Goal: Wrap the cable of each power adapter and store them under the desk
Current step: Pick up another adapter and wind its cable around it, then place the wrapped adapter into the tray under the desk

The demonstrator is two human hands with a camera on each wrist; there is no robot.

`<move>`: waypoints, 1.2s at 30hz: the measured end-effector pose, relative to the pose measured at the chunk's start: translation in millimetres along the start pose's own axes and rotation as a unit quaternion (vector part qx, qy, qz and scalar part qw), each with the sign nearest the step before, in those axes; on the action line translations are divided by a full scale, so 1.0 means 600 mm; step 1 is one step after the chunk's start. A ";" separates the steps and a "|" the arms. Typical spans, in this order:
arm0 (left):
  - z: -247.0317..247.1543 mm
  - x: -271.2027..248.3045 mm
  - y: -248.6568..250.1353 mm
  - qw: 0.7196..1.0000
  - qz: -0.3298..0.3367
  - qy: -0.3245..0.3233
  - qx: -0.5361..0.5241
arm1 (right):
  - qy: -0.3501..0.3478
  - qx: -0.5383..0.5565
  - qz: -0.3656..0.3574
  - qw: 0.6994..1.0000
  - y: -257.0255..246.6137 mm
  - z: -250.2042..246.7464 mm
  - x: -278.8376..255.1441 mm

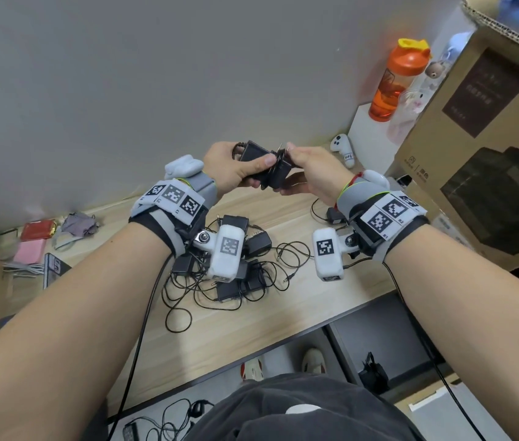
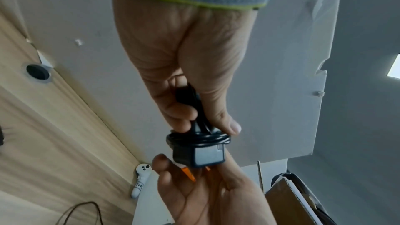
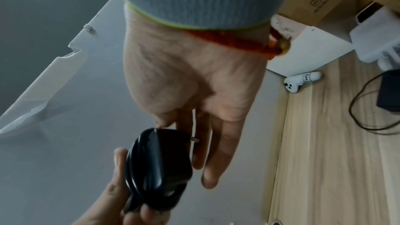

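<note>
Above the pale wooden desk (image 1: pixel 286 316), our left hand (image 1: pixel 229 168) grips a cable-wrapped black power adapter (image 1: pixel 263 165) while our right hand (image 1: pixel 312 171) pinches its plug end, other fingers extended.

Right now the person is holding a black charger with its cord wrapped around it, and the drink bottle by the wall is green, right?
Not quite: the bottle is orange, as the head view shows. The black charger with its wrapped cord is held as you say.
</note>
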State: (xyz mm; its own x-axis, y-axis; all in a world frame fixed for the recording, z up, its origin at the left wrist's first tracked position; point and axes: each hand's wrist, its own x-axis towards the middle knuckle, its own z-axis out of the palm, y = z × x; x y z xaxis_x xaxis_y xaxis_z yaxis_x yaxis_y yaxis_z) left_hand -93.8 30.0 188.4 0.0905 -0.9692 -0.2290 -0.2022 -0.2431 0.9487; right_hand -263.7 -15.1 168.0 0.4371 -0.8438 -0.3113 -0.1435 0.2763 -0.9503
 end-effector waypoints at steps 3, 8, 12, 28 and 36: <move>0.007 0.018 -0.020 0.999 -0.003 0.006 -0.047 | -0.002 0.075 0.016 0.997 0.015 0.004 -0.008; 0.031 0.029 -0.054 0.997 -0.008 -0.044 -0.065 | 0.063 0.088 -0.004 0.994 0.056 0.004 -0.011; 0.041 0.029 -0.070 0.994 -0.014 -0.098 -0.046 | 0.091 0.116 -0.007 0.989 0.077 -0.007 -0.027; 0.226 -0.004 -0.084 0.991 -0.022 -0.101 0.080 | 0.087 0.078 0.039 0.992 0.162 -0.169 -0.114; 0.430 -0.075 -0.205 0.987 -0.119 -0.068 0.078 | 0.078 -0.029 0.161 0.984 0.351 -0.316 -0.201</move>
State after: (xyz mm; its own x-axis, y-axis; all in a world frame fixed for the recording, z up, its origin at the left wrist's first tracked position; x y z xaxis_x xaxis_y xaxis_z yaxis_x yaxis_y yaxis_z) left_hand -324.5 93.2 25.6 0.0233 -0.8772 -0.4796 -0.3391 -0.4582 0.8216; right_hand -514.9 57.8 5.5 0.2199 -0.7789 -0.5874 -0.3035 0.5176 -0.8000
